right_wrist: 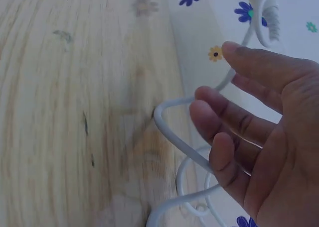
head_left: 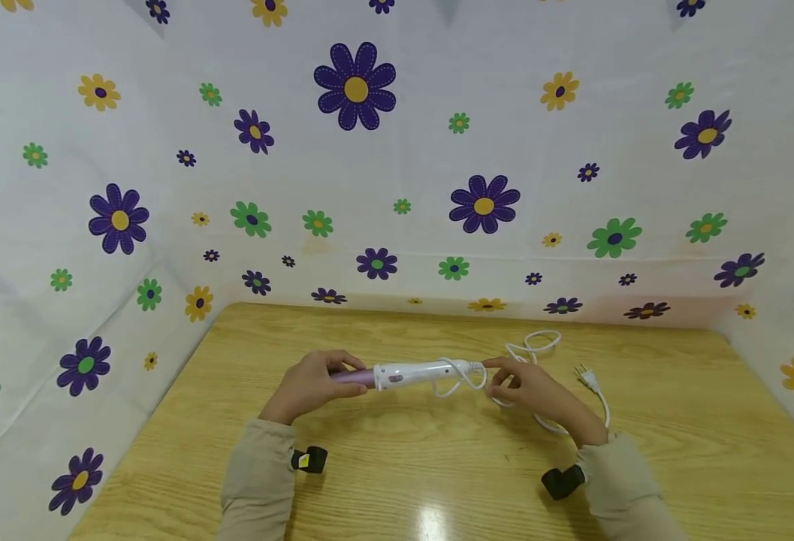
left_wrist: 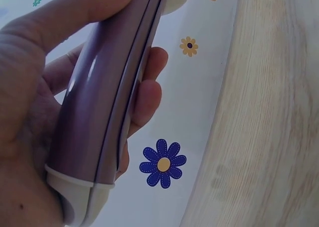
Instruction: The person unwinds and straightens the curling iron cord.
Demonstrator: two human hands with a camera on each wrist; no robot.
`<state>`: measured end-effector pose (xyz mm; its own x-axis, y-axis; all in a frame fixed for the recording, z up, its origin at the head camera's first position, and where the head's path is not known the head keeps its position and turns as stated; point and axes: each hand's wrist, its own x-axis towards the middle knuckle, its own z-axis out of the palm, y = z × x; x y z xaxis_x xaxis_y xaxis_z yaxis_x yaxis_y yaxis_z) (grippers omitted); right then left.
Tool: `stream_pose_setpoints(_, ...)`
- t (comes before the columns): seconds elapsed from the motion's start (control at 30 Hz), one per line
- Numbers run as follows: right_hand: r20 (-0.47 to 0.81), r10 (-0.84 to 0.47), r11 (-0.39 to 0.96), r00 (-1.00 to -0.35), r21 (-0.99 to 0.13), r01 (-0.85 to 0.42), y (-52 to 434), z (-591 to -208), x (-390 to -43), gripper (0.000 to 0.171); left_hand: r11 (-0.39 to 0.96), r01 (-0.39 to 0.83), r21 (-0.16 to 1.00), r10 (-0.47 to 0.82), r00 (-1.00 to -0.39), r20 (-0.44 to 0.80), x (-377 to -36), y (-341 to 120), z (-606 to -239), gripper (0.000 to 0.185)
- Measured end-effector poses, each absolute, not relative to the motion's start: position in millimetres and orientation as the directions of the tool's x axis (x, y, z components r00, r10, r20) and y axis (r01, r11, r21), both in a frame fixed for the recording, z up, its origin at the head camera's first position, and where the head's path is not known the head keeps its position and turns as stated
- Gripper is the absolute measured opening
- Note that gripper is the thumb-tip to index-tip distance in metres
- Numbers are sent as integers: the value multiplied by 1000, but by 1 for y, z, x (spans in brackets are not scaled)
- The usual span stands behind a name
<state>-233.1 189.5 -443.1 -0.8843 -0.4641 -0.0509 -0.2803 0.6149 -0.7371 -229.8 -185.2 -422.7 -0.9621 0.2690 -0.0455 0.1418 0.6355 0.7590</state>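
A curling iron [head_left: 413, 373] with a glossy purple barrel and white handle is held roughly level over the table. My left hand [head_left: 318, 385] grips the purple barrel [left_wrist: 107, 87], with the thumb on one side and fingers curled round the other. The white cord [head_left: 466, 376] leaves the handle's right end and loops loosely about it. Beside that end is my right hand [head_left: 528, 385], its index fingertip close to the cord's base. In the right wrist view, its fingers [right_wrist: 239, 112] are loosely bent and apart from the thumb, with the cord running behind them.
More cord and a two-pin plug [head_left: 589, 378] lie on the wooden table [head_left: 397, 466] at the right. White flower-printed cloth [head_left: 410, 150] stands behind the table and along both sides. A black wrist camera [head_left: 562, 482] is strapped at each cuff.
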Motion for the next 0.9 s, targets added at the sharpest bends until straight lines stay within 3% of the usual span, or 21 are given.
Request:
stream_pose_setpoints(0.07,-62,-460,649,-886,-704,-288,185,-444,-234,50,640,143,755,267,-963,-44,-229,-185,-422,30)
stream_pose_setpoints(0.33,22,-336,791,-942,-536,-295,177,-436,-237,13,644,159,748,279,-960,-36,-229,-185,-420,29)
stream_pose_setpoints(0.53,41,-310,838,-950,-460,-293,178,-428,-244,17,649,156,745,278,-960,-42,-228,-184,-419,30)
stream_pose_setpoints(0.9,108,-279,828,-954,-477,-296,169,-415,-248,25,652,174,738,334,-940,-74,-227,-172,-421,27)
